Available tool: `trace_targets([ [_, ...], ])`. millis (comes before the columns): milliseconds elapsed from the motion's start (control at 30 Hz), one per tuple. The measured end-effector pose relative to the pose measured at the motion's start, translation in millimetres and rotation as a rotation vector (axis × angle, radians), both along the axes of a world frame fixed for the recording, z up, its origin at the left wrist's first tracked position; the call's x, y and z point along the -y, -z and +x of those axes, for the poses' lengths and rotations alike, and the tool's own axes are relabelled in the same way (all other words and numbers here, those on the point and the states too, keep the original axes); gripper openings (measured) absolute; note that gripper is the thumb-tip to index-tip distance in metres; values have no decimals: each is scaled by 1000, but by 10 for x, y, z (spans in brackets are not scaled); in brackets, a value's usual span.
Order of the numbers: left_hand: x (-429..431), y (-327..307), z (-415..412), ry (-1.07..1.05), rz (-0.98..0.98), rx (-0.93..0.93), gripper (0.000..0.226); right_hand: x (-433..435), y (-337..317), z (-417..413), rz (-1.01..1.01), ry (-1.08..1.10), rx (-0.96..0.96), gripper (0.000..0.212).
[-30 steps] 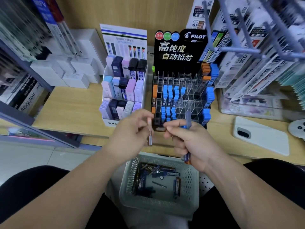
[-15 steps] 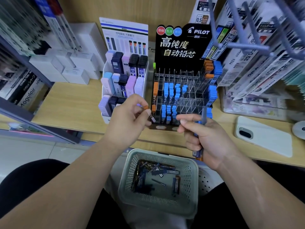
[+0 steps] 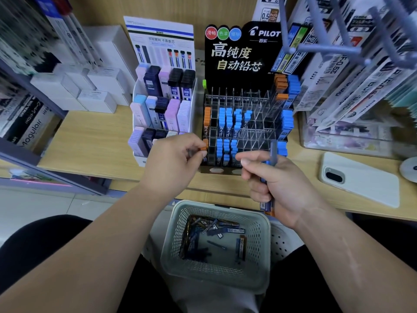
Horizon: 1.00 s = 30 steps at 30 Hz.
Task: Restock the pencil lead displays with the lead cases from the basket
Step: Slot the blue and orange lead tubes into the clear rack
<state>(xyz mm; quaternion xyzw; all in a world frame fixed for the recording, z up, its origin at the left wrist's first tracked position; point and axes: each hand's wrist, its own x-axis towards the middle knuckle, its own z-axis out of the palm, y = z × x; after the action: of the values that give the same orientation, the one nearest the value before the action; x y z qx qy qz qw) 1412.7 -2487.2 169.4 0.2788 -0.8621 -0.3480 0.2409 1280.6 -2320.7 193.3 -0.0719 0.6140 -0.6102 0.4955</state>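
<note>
basket point(image 3: 260, 247) on the lap, nearest; lead cases point(image 3: 212, 231) lie loose on its floor, a good few left, so restocking looks only part done. right grip point(image 3: 277, 179) hangs above the basket's far right corner, fingers curled round a small bundle of cases point(image 3: 273, 152). one end sticks up past the knuckles, others poke out below the palm. its thumb and forefinger stretch forward, bare. left grip point(image 3: 171, 161) is further on, over the bench point(image 3: 90, 141) edge, thumb and forefinger clamped on one orange-capped case point(image 3: 203, 148). only the cap end shows past the fingertips, the body is hidden in the hand. the cap sits just beside the lowest orange-topped column at the left edge of the black rack point(image 3: 243, 53); touching or not, cannot tell. judgement: cases are light, stiff, slick plastic, thin enough to twist in a pinch. a drop could pop a cap or snap the leads inside. best pinched on the flat sides near the cap, leaving the bottom free to enter a slot. slots are narrow with clear walls, so the case likely needs to be upright before going down. behind left, white stand point(image 3: 162, 105) of pastel and dark cases, mostly full. phone point(image 3: 361, 179) on the bench to the right, well apart.
</note>
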Motion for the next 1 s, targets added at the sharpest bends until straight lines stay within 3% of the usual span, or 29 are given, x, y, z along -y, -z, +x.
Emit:
trace_targets([
  [133, 55, 89, -55, 43, -266, 19, 15, 9, -5, 23, 12, -33, 11, 13],
  [267, 35, 107, -84, 1, -400, 99, 15, 17, 1, 41, 18, -60, 18, 14],
  [500, 15, 55, -99, -53, -438, 145, 21, 13, 13, 22, 17, -70, 35, 16],
  [733, 10, -68, -35, -100, -417, 82, 24, 22, -27, 29, 26, -235, -1, 13],
  [800, -34, -160, -28, -115, -330, 32, 18, 15, -37, 31, 33, -284, -17, 15],
  [933, -287, -363, -113, -24, 290, -2, 10, -14, -53, 51, 75, -386, -56, 19],
  [1000, -418, -413, -159, 58, 445, 54, 3, -30, -60, 77, 64, -441, -64, 22],
])
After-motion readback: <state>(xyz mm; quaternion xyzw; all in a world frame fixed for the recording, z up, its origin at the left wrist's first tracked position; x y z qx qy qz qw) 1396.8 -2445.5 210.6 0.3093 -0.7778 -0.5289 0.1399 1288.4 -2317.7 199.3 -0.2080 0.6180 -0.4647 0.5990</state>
